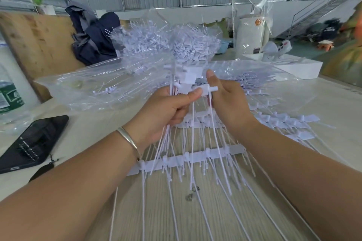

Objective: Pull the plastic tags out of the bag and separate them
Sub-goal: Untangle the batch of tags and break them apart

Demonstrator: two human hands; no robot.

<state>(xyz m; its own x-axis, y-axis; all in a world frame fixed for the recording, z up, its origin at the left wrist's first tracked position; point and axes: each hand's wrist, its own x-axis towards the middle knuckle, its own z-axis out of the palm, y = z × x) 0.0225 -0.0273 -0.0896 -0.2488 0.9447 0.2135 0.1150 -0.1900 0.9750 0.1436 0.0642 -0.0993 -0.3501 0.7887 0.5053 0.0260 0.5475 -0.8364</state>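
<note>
In hand: your left hand (166,109) has its grip curled round a bundle of white plastic tags (188,80), thumb pressed over the stems just below the flat heads, the long tails hanging down toward the tabletop (195,217).
Right grip: your right hand (227,101) pinches one tag head (207,90) at the edge of that bundle; the fingers are partly curled with the thumb upright, and it looks as if you are working this single tag away from the rest.
Already out: several tag strips lie on the tabletop. One joined strip (195,159) lies across just under your wrists, and more rows (290,123) fan out to the right of your right hand. These still look linked head to head, so I judge them pulled out but not yet separated.
Still bagged: the clear plastic bag (94,86) lies open on the tabletop beyond your hands with loose tags inside, and a large heap of bagged tags (168,43) rises behind it.
Progress: early, by my reading. A small share is out, only a few are split apart, and most of the stock is untouched.
Left to do: free the pinched tag, work through the held bundle, break up the strips on the tabletop, then go back to the bag.
Nearby: a dark phone (33,143) lies left of your left forearm, apart from the tags.
</note>
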